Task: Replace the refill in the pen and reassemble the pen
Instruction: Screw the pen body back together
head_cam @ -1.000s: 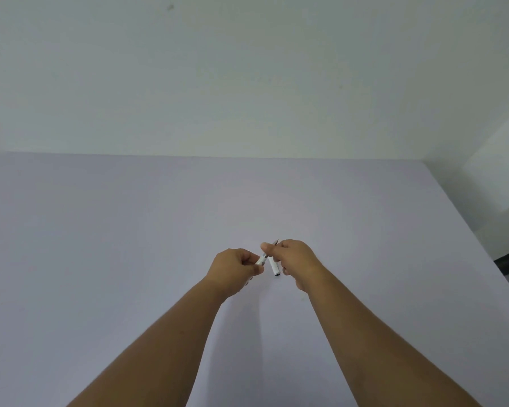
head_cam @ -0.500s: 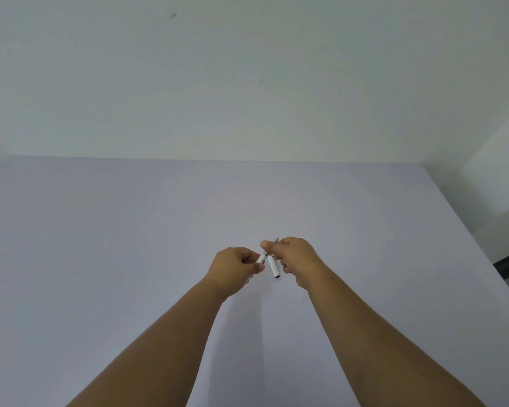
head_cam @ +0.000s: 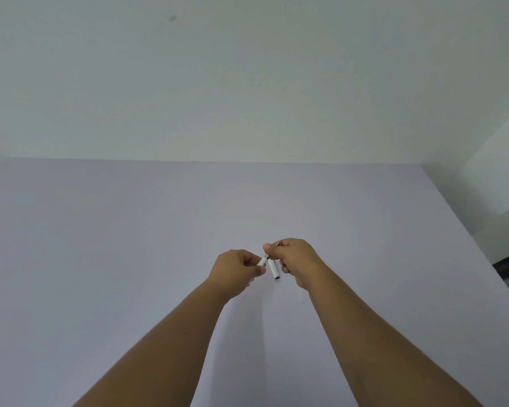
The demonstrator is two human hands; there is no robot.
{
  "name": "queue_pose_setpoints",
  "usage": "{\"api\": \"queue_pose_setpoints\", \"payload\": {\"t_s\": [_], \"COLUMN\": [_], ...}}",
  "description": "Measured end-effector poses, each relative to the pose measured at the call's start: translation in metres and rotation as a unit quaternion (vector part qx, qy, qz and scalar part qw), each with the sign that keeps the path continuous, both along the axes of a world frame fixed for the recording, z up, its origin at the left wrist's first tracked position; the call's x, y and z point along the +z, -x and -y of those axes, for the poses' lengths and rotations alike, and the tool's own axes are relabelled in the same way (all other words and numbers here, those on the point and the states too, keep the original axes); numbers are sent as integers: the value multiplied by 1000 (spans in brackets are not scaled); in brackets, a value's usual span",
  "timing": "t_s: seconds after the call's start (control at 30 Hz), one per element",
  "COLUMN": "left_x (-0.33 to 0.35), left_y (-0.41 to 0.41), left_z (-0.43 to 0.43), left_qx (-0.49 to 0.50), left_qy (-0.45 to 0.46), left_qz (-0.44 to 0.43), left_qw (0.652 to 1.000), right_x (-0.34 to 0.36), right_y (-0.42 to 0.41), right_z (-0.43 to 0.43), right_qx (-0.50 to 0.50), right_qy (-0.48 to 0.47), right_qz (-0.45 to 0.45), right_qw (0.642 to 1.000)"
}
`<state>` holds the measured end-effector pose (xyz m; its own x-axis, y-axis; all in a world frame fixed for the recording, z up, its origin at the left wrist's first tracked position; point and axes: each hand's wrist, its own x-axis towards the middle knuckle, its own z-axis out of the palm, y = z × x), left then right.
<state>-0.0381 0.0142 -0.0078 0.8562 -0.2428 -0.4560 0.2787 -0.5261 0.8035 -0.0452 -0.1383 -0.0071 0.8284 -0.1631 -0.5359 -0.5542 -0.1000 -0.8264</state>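
Little has changed over the last second: both hands hold the same meeting point above the table point(head_cam: 100, 259), and the only visible shift is that the loose white piece under the right hand now hangs slightly clearer of the left. That suggests, as a judgement, that the joining of the pen parts is under way and not finished.

On the left, the left hand point(head_cam: 235, 271) is curled into a loose fist, back of the hand toward the camera, forearm running up from the near left. Its thumb and forefinger pinch closed on a short white pen barrel point(head_cam: 262, 262), which points up and right.

In the middle, the barrel's metal end touches, or all but touches, the part held by the other hand; the join is too small to read.

On the right, the right hand point(head_cam: 296, 261) arches over from the near right, fingers closed narrow on a thin dark tip piece point(head_cam: 276, 243) at its far side. A second white tube point(head_cam: 274, 269) slants down and toward the camera beneath its fingers, seemingly tucked in the same grip.
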Motion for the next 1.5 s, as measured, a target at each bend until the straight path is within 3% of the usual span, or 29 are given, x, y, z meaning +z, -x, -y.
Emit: {"api": "queue_pose_setpoints", "payload": {"t_s": [0.13,0.43,0.67,0.83,0.97,1.2,1.37,1.5], "left_x": [-2,-1,1,-1,-1,1,0,1], "left_y": [2,-2,-5,-5,-7,-9,-9,-10], "left_z": [2,-3,0,-4,-11,-6,-6,-8], "left_qx": [4,17,-13,-43,-59,-72,-77,-72], "left_qy": [-2,-12,-31,-69,-97,-113,-117,-121], "left_qz": [0,0,26,47,58,76,77,77], "left_qw": [1000,1000,999,996,992,988,987,987], "right_x": [0,1,3,8,13,14,17,13], "right_y": [1,-1,-4,-5,-3,-5,-5,-1], "right_z": [-3,-2,-2,-3,0,0,0,1], "right_qx": [-15,-14,-14,31,63,45,71,73], "right_qy": [44,-17,11,114,50,55,149,41], "right_qz": [-31,-5,-13,-34,-40,-28,-58,-5], "right_qw": [998,1000,1000,992,996,997,985,996]}}
